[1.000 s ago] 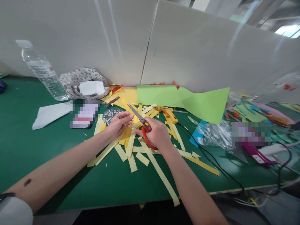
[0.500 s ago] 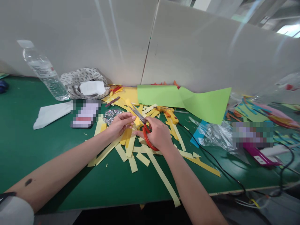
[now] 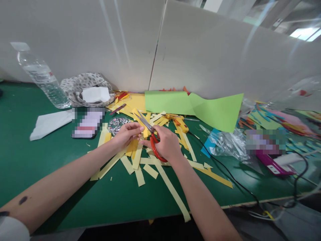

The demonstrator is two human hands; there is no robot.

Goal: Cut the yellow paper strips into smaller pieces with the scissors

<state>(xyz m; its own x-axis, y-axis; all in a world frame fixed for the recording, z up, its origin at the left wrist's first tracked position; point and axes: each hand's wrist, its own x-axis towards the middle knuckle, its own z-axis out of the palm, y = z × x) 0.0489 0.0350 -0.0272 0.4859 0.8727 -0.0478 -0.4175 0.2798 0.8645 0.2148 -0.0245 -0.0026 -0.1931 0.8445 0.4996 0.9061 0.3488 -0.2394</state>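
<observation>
My right hand [image 3: 167, 142] is wrapped round the red handles of a pair of scissors [image 3: 147, 124]. The blades point up and to the left, slightly parted. Close beside them, my left hand [image 3: 129, 134] pinches what looks like a yellow paper strip [image 3: 135, 112] between thumb and fingers; part of it is hidden by the blades and fingertips. Below both hands, several pale yellow paper strips [image 3: 139, 175] lie scattered and overlapping. A clear round dish of small shiny pieces [image 3: 117, 125] sits just behind my left hand.
Behind my right hand lies a yellow glue gun [image 3: 181, 123] with a black cord [image 3: 223, 169]. Green paper [image 3: 170, 102] leans at the back. Left are a water bottle [image 3: 41, 78], a patterned fabric holder [image 3: 87, 80] and a phone [image 3: 89, 124]; right, a plastic bag [image 3: 232, 147] and purple power strip [image 3: 274, 165].
The whole scene has shifted slightly left in view. Both hands keep nearly the same pose, with the scissors still held beside the left fingertips.
</observation>
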